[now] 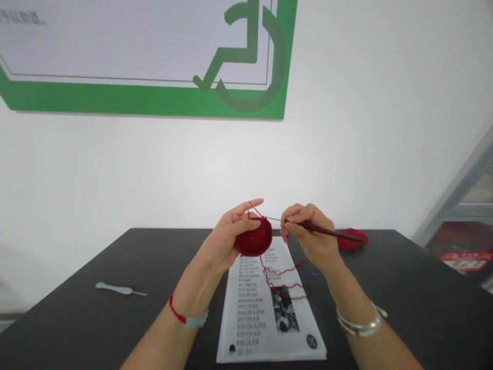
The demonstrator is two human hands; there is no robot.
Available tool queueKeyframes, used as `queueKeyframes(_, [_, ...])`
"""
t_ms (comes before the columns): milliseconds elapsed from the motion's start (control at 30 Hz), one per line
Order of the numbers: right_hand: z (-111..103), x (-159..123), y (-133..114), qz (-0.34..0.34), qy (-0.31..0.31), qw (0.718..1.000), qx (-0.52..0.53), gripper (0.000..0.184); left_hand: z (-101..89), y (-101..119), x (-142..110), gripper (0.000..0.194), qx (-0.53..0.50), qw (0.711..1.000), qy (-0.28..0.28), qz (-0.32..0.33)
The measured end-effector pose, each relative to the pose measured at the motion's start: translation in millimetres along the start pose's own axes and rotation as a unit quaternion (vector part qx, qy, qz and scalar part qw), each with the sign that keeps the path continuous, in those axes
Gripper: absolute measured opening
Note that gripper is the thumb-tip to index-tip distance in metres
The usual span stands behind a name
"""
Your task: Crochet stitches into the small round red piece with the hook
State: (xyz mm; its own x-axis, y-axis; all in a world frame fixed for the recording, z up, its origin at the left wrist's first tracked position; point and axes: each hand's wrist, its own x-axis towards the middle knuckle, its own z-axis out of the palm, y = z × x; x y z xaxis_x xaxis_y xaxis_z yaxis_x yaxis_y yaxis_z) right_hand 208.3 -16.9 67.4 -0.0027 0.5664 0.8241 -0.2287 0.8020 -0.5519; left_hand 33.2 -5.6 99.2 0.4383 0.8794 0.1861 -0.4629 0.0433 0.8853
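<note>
We hold a round piece of dark red crochet (253, 237) in our left hand (221, 242), its fingers (246, 224) and thumb closed around the edge, with the index finger raised and a strand of red yarn (256, 209) looped up over it. Our right hand (310, 235) pinches a crochet hook (327, 230) much like a pencil, the dark handle running out past the knuckles and the thin metal shaft pointing left, just beside the top of the crochet.

Below our hands, a loose length of yarn (288, 289) trails across a printed pattern sheet (246, 324), which has rows of text and a black-and-white photo. On the black tabletop (423, 318), a bundle of red yarn (352, 239) sits to the right of our right hand, a small purple button (314, 273) lies beside the sheet, and a gray-handled tool (117, 289) lies well off to the left. We wear a red cord (176, 309) on the left wrist — a silver bangle (358, 322) on the right.
</note>
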Motion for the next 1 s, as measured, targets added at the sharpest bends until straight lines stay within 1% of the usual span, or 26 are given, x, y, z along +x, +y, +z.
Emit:
queueKeyframes(233, [-6.3,-0.2,-11.0,0.038,-0.036,0.999,-0.008,0.011,-2.4,4.8,-1.9,0.044,0.023,0.998,-0.044,-0.030])
queueKeyframes(433, [-8.9,0.6,-14.1,0.051,-0.055,0.997,0.036,0.012,-5.4,7.9,-2.0,0.045,0.028,0.996,-0.069,-0.056])
queueKeyframes(533, [-11.0,0.7,-16.2,0.060,-0.066,0.996,0.032,0.012,-8.0,8.5,-1.2,0.045,0.036,0.994,-0.078,-0.066])
queueKeyframes(667, [-16.1,-0.8,-19.3,0.064,-0.095,0.993,0.034,0.010,-12.1,8.0,0.3,0.041,0.041,0.991,-0.099,-0.080])
queueKeyframes(767, [-20.2,-2.1,-20.3,0.082,-0.113,0.989,0.039,0.011,-15.5,7.5,1.4,0.040,0.045,0.986,-0.122,-0.103])
queueKeyframes(833, [-21.2,-1.8,-20.0,0.102,-0.119,0.986,0.062,0.012,-16.7,7.6,1.7,0.039,0.048,0.984,-0.132,-0.109])
queueKeyframes(933, [-17.5,0.9,-17.8,0.145,-0.114,0.975,0.126,0.012,-14.6,7.2,0.7,0.037,0.080,0.985,-0.132,-0.079])
queueKeyframes(1000, [-11.3,3.3,-14.7,0.170,-0.097,0.966,0.167,0.014,-10.2,5.2,-0.5,0.036,0.115,0.988,-0.099,-0.023])
